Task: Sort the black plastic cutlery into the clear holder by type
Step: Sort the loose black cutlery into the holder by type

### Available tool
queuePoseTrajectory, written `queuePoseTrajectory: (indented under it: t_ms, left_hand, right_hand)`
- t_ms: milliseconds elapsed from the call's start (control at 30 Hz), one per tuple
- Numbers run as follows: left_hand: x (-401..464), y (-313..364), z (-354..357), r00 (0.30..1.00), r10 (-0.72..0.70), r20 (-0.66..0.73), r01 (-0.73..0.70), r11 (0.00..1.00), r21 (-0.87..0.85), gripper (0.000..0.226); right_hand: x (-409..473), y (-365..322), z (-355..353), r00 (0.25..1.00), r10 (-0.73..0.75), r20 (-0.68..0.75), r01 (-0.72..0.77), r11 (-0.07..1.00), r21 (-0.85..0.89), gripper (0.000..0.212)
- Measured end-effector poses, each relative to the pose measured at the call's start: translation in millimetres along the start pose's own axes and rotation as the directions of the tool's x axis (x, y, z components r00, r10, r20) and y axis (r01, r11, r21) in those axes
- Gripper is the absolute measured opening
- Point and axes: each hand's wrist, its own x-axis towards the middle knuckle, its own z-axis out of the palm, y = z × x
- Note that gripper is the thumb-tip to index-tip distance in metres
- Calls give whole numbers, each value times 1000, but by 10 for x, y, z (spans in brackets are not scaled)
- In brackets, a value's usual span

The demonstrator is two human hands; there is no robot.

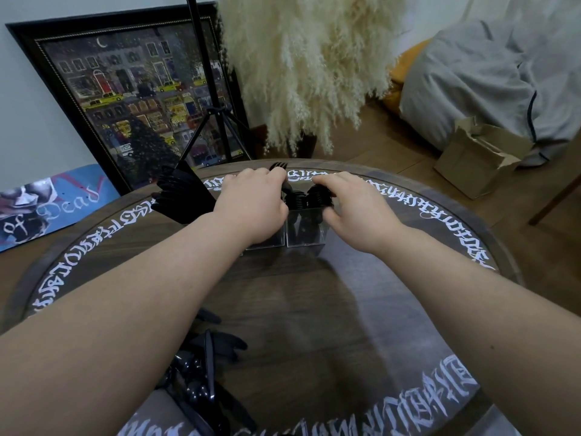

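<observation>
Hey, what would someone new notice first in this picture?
Two bare forearms reach across a round dark table ringed with white calligraphy, the left hand and right hand meeting at a clear holder of black cutlery. Loose black cutlery lies near the table's near left edge; pale pampas grass stands behind.

A round dark wooden table [330,309] ringed with white lettering carries a clear holder [303,236], fanned black cutlery [180,196] at the far left, and a loose pile [204,372], seemingly mixed, near its front edge.
</observation>
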Motion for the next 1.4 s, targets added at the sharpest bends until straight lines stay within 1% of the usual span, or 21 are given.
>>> queuePoseTrajectory:
  t_ms: [200,333,467,533,600,667,733,800,867,900,1033,1100,1200,1300,1400]
  left_hand:
    - [15,1,19,998,4,-56,-5,1000,-20,32]
    - [15,1,25,988,-17,-155,17,1000,-1,29]
    - [24,27,-18,972,-28,-233,20,999,-36,24]
    - [12,56,-40,973,16,-229,-25,999,-35,25]
    - [-14,74,-41,983,64,-174,-71,997,-29,28]
    - [-48,79,-38,991,74,-114,-80,996,-49,32]
    - [-95,87,-22,993,83,-83,-88,994,-57,40]
    - [-140,89,7,991,106,-76,-110,993,-48,51]
    - [-159,77,41,989,125,-80,-127,992,-21,60]
    - [-156,68,56,988,125,-88,-126,992,-4,60]
    - [-125,61,75,988,92,-126,-85,994,62,45]
    - [-129,70,81,987,75,-141,-65,995,73,43]
    - [-177,71,79,984,62,-169,-49,995,83,50]
    - [-323,59,35,976,68,-206,-57,997,61,60]
    - [-596,54,-20,961,105,-257,-100,994,32,59]
  right_hand:
    - [0,26,4,1000,-8,-3,8,1000,-10,52]
    - [-6,39,14,1000,-26,-11,26,999,-31,52]
    - [-9,52,36,999,-28,-17,27,999,-24,52]
    - [-16,53,43,999,-25,-25,24,1000,-20,52]
    - [-32,56,45,999,-18,-37,17,999,-27,52]
    - [-59,55,43,999,-12,-44,11,999,-39,53]
    - [-88,48,38,999,-11,-32,10,999,-39,54]
    - [-120,34,33,1000,-1,-4,1,1000,-21,61]
    - [-137,31,32,1000,0,13,0,1000,-20,66]
    - [-137,33,37,1000,2,13,-1,999,-33,67]
    - [-90,-9,79,998,49,-33,-51,997,-62,60]
    - [-67,-47,111,997,62,-43,-64,996,-63,58]
    - [-79,-85,119,996,77,-50,-79,996,-43,60]
    - [-203,-116,66,995,97,-32,-99,994,-48,70]
    - [-426,-185,-44,992,121,-34,-123,989,-84,74]
